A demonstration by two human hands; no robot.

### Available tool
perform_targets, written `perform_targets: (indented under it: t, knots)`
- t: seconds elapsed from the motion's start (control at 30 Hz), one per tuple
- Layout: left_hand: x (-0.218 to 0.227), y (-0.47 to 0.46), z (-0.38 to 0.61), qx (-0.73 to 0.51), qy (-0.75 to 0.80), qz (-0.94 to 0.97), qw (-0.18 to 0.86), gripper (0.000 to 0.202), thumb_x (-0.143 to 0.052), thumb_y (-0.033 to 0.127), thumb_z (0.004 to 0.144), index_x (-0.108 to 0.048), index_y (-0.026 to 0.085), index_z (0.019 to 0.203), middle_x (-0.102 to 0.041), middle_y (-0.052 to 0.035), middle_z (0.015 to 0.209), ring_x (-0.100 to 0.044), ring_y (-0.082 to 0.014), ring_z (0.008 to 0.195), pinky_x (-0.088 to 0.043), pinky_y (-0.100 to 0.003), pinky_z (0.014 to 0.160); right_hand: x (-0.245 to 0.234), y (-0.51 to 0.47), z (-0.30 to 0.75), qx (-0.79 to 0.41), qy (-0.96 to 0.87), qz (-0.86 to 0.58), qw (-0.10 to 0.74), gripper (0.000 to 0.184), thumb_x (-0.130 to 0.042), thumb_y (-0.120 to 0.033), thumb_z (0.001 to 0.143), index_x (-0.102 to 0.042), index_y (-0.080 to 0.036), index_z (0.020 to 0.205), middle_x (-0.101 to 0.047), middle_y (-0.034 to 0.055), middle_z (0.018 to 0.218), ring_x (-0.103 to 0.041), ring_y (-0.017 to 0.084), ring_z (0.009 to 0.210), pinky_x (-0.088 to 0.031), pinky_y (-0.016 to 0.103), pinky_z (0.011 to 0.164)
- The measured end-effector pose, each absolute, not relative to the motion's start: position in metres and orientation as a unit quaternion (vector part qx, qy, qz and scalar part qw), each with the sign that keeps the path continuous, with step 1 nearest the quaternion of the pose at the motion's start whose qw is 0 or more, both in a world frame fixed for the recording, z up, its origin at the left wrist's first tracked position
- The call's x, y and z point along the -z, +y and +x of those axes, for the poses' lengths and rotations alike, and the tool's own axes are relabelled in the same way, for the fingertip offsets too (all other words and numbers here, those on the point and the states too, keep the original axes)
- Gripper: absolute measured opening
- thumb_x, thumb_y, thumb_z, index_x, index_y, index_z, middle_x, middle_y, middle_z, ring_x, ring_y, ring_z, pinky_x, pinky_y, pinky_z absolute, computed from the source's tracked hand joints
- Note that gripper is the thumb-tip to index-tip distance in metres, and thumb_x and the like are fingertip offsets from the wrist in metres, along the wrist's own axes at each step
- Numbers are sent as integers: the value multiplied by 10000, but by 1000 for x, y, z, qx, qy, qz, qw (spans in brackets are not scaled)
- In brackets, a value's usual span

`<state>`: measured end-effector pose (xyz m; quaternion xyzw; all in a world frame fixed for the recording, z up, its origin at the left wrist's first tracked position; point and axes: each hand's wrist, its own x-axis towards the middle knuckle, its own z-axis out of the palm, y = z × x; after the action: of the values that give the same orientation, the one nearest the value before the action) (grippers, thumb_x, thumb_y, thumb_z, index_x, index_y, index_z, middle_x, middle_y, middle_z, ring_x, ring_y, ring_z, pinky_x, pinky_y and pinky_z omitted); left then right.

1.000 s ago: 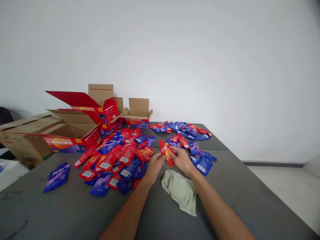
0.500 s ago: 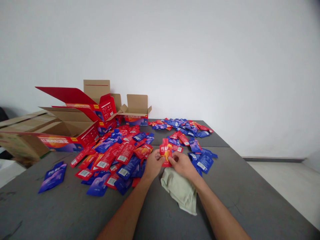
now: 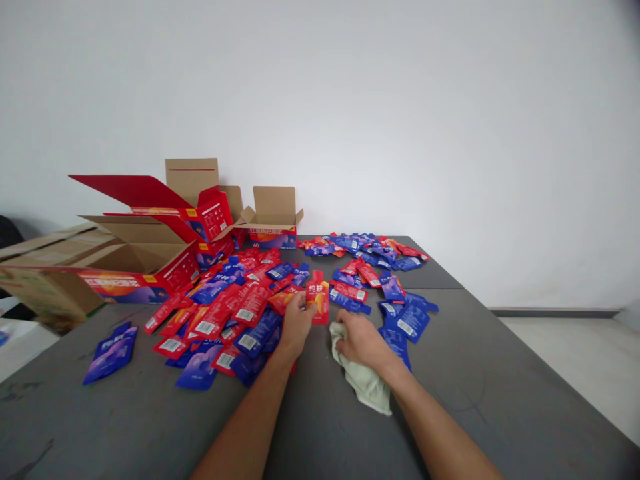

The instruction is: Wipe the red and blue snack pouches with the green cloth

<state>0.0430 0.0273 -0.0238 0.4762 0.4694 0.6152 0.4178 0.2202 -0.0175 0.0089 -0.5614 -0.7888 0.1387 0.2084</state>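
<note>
Right grip (image 3: 359,339) has moved onto pale cloth (image 3: 369,388), beside blue pouches (image 3: 413,323).

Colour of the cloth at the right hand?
Cloth: pale grey-green, best seen in the head view.

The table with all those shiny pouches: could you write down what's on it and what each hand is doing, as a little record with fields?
Left hand: holding a red pouch upright, printed front toward the camera
Right hand: gripping a pale green cloth on the table
Left side: big mixed heap of red and blue pouches
Near left: lone blue pouch, apart from the heap
Right side: smaller mixed group
Far end: another mixed heap
Back left: open red cartons
</note>
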Motion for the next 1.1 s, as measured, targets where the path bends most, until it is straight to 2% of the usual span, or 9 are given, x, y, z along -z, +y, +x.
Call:
perform_targets:
  t: [0.1, 0.2, 0.27, 0.33, 0.5, 0.63, 0.73, 0.87, 1.1]
  knots:
    - [25, 27, 44, -611, 446, 463, 462, 344, -670, 170, 695, -637, 181, 1037, -719, -46, 936, -658, -182, 816, -489, -265, 716, -16, -11, 220, -116, -734, -596, 305, 370, -614, -172, 730, -584, -201, 1097, -697, 61, 921, -652, 223, 829, -455, 294, 761]
    - [20, 21, 48, -591, 383, 479, 524, 447, -643, 138, 697, -624, 186, 1141, -713, -89, 1108, -669, -211, 952, -510, -304, 816, -16, -10, 216, -108, -735, -540, 395, 427, -577, -145, 750, -593, -191, 1175, -676, 80, 1071, -632, 226, 974, -467, 317, 892]
    - [15, 17, 52, -581, 348, 486, 552, 514, -618, 109, 693, -610, 196, 1200, -686, -97, 1210, -650, -219, 1053, -502, -325, 891, -11, -10, 211, -108, -765, -478, 417, 417, -555, -113, 756, -641, -202, 1154, -635, 82, 1146, -597, 216, 1050, -459, 317, 944]
    - [10, 13, 55, -569, 324, 493, 573, 577, -604, 89, 686, -595, 206, 1250, -664, -100, 1269, -627, -229, 1125, -488, -340, 945, -5, -11, 206, -112, -785, -441, 421, 378, -536, -102, 779, -691, -213, 1104, -596, 82, 1143, -584, 197, 1018, -479, 301, 908]
    - [4, 5, 59, -537, 300, 513, 599, 688, -577, 48, 638, -591, 204, 1308, -672, -101, 1264, -590, -261, 1206, -468, -369, 1002, 3, -4, 207, -79, -772, -436, 456, 338, -501, -103, 826, -735, -196, 1051, -587, 72, 946, -564, 192, 889, -500, 311, 804]
    - [0, -1, 63, -492, 292, 531, 625, 698, -565, 41, 633, -604, 192, 1314, -709, -102, 1187, -593, -283, 1198, -486, -396, 976, 0, 5, 221, -46, -726, -476, 495, 389, -457, -124, 868, -700, -186, 1165, -593, 113, 1036, -546, 234, 969, -488, 402, 884]
    - [-2, -4, 66, -485, 293, 531, 630, 696, -565, 32, 620, -621, 184, 1297, -719, -99, 1169, -602, -296, 1180, -496, -399, 957, -1, 8, 226, -30, -717, -490, 495, 413, -450, -138, 879, -680, -215, 1214, -589, 117, 1110, -534, 247, 1028, -478, 423, 928]
    - [4, 0, 65, -501, 306, 522, 618, 730, -541, 20, 590, -618, 194, 1295, -684, -99, 1251, -597, -294, 1188, -497, -390, 956, 1, 3, 218, -29, -755, -479, 447, 422, -474, -115, 862, -686, -246, 1203, -591, 101, 1088, -535, 250, 1046, -476, 400, 931]
    - [14, 11, 60, -577, 317, 486, 574, 709, -546, 46, 594, -602, 214, 1280, -651, -103, 1302, -611, -257, 1179, -490, -369, 975, 11, -6, 202, -60, -797, -445, 403, 523, -506, -8, 733, -710, -259, 1143, -613, 75, 1031, -550, 228, 1010, -484, 348, 890]
